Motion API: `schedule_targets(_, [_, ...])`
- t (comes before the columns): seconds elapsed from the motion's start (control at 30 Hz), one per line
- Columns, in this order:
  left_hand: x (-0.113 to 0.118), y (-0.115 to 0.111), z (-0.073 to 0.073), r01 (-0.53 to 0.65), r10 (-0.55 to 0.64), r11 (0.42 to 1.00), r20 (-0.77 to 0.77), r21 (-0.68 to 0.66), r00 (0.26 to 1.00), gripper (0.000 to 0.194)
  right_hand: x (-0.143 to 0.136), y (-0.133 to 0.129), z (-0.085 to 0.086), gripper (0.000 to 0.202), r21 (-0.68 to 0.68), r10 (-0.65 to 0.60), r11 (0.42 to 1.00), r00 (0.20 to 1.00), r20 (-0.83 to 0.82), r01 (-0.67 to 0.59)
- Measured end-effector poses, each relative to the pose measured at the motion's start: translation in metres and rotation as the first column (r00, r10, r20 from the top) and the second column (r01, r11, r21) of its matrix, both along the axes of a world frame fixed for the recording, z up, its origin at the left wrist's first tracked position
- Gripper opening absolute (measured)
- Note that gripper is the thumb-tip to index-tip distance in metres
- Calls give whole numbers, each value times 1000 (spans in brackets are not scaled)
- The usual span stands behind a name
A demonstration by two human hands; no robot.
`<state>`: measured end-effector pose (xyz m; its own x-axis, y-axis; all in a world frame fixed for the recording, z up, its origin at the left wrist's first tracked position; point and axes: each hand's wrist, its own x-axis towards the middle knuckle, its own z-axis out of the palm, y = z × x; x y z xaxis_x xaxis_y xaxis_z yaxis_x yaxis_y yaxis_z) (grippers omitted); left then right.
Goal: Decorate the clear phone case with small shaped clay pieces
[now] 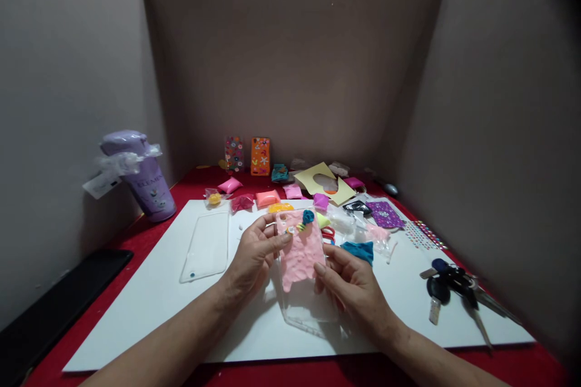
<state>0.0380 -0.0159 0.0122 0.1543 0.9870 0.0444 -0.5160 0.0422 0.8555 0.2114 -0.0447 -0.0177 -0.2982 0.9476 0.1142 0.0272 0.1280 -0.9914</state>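
Note:
A clear phone case (313, 312) is held up over the white board, its upper part covered with lumpy pink clay (302, 254). Near its top sit a dark teal clay piece (308, 217) and small yellow and white bits. My left hand (254, 254) grips the case's left edge, thumb on the pink clay near the small pieces. My right hand (349, 281) holds the right edge lower down, thumb at the clay's edge. The fingers behind the case are partly hidden.
Another clear case (206, 248) lies left on the white board (149, 314). Clay packets, red scissors (327, 234) and a teal packet (358, 251) lie behind the hands. Keys (454, 284) are at right, a purple tumbler (152, 187) at left. Two decorated cases stand at the back.

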Motion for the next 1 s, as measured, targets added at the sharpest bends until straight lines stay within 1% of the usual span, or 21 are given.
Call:
schedule_targets(0.17, [0, -2, 3, -8, 8, 1000, 1, -13, 1000, 45, 0, 0, -2, 36, 11, -9, 1000, 1000, -9, 9])
schedule_targets(0.3, [-1, -3, 3, 47, -48, 998, -9, -29, 999, 47, 0, 0, -6, 35, 10, -25, 1000, 999, -23, 25])
schedule_targets(0.43, [-1, -4, 2, 137, -136, 990, 46, -16, 990, 46, -1, 1, -8, 34, 31, -41, 999, 999, -36, 42])
schedule_targets(0.57, [-1, -4, 2, 149, -148, 989, 58, -24, 987, 44, -2, 1, -7, 36, 79, -35, 996, 999, 15, 33])
schedule_targets(0.63, [-1, -4, 1, 150, -148, 988, 45, -36, 988, 45, -2, 1, -9, 36, 119, -57, 991, 998, 21, 54])
schedule_targets(0.73, [-2, -3, 2, 133, -133, 987, 12, -86, 991, 52, -2, 3, -13, 38, 122, -145, 981, 988, -46, 149])
schedule_targets(0.83, [-6, 0, 4, 62, -71, 986, -55, -152, 996, 57, 0, 5, -13, 38, 83, -250, 961, 957, -146, 264])
schedule_targets(0.9, [-10, 2, 6, -1, -23, 982, -124, -191, 992, 56, 1, 6, -8, 34, 99, -335, 927, 918, -210, 361])
schedule_targets(1.0, [-15, 5, 8, -77, 29, 973, -218, -216, 976, 54, 6, 8, 1, 31, 137, -446, 857, 847, -288, 497])
